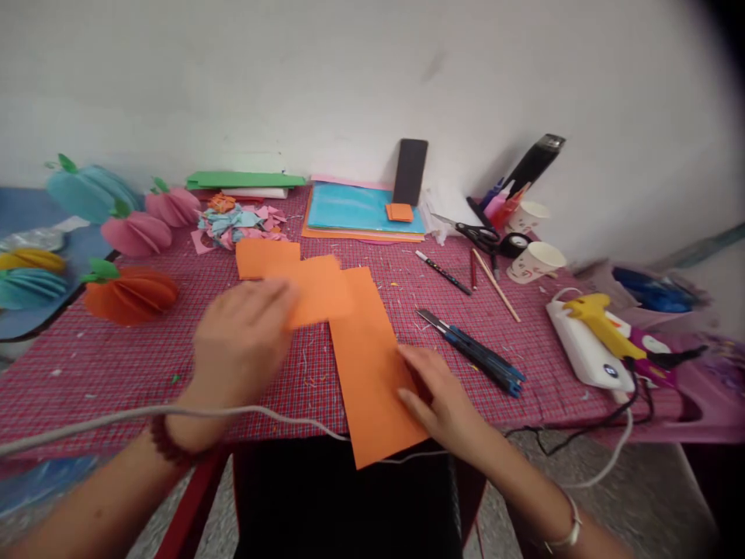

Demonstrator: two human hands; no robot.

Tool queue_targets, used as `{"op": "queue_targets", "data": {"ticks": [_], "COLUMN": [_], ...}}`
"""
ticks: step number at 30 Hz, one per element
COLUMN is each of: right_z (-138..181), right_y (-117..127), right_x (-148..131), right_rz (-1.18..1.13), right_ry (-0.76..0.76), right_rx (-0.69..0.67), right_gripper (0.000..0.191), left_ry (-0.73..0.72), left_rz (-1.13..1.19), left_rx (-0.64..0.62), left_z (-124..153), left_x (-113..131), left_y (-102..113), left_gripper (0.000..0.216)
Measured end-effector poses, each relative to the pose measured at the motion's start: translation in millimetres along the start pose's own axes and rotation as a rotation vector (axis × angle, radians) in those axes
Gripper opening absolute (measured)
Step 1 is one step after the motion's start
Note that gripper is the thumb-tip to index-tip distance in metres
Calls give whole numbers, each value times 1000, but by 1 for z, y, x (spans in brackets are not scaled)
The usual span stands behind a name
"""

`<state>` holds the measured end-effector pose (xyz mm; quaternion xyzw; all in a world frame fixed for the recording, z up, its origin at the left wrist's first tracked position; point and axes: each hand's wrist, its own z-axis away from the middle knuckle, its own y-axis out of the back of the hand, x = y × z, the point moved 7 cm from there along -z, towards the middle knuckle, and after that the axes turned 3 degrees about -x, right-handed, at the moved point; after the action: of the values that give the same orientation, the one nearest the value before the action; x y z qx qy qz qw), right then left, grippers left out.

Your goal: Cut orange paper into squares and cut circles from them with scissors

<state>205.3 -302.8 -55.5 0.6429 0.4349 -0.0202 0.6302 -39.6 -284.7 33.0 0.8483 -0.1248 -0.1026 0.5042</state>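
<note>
My left hand point(244, 326), slightly blurred, pinches a small orange paper piece point(317, 291) by its left side. This piece overlaps the top of a long orange paper strip point(369, 365), whose near end hangs over the table edge. Against the strip's right side rests my right hand point(442, 396), thumb and fingers apart and fingertips on the paper. Another orange paper piece point(268, 255) lies just beyond my left hand. To the right of the strip is a blue-black utility knife point(477, 353) with its blade out.
Paper pumpkins point(131, 295) stand at left beside paper scraps point(241, 223). Coloured sheets point(349, 206) and a phone point(410, 171) are at the back. Scissors point(477, 233), a marker point(443, 273), paper cups point(536, 261) and a yellow glue gun point(605, 322) lie right. A white cable point(256, 411) crosses in front.
</note>
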Motion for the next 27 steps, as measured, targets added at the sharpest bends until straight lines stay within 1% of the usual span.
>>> {"op": "queue_targets", "data": {"ticks": [2, 3, 4, 6, 8, 9, 11, 13, 15, 17, 18, 20, 21, 23, 24, 25, 26, 27], "right_z": [2, 3, 3, 2, 1, 0, -2, -5, -7, -9, -9, -8, -6, -1, 1, 2, 2, 0], "right_y": [9, 12, 14, 14, 12, 12, 12, 12, 12, 10, 9, 6, 4, 3, 3, 4, 5, 6], "right_x": [7, 9, 9, 6, 2, 0, -1, 2, 6, 10, 12, 18, 21, 26, 27, 27, 25, 23], "right_rz": [-53, -76, -93, -108, -113, -120, -156, -208, -255, -281, -281, -291, -313, -393, -430, -445, -434, -407], "right_ry": [-37, -41, -33, 17, 84, 110, 123, 80, 7, -72, -121, -231, -281, -343, -343, -322, -286, -248], "right_rx": [89, 102, 88, 15, -65, -85, -95, -81, -49, -17, -3, 44, 73, 128, 151, 152, 131, 95], "right_gripper": [70, 75, 76, 69, 54, 45, 29, 18, 14, 13, 13, 11, 14, 38, 49, 54, 54, 49], "left_ry": [-262, -362, -437, -479, -460, -435, -353, -198, 14, 207, 279, 374, 405, 448, 461, 473, 486, 501], "left_rz": [48, 81, 111, 153, 209, 253, 404, 634, 871, 1016, 1038, 1014, 988, 945, 940, 941, 940, 943], "left_rx": [37, 23, -31, -161, -301, -361, -459, -528, -582, -615, -625, -621, -610, -589, -582, -580, -587, -600], "left_z": [8, 15, 22, 35, 42, 43, 40, 31, 24, 20, 19, 16, 15, 14, 13, 13, 14, 15], "left_x": [50, 73, 93, 118, 126, 126, 116, 100, 82, 68, 64, 57, 55, 53, 52, 52, 51, 50], "left_y": [-4, -9, -16, -30, -41, -45, -51, -58, -69, -81, -87, -96, -99, -103, -105, -106, -108, -109], "left_gripper": [35, 34, 35, 36, 36, 36, 33, 29, 25, 18, 14, 11, 11, 18, 22, 26, 29, 30]}}
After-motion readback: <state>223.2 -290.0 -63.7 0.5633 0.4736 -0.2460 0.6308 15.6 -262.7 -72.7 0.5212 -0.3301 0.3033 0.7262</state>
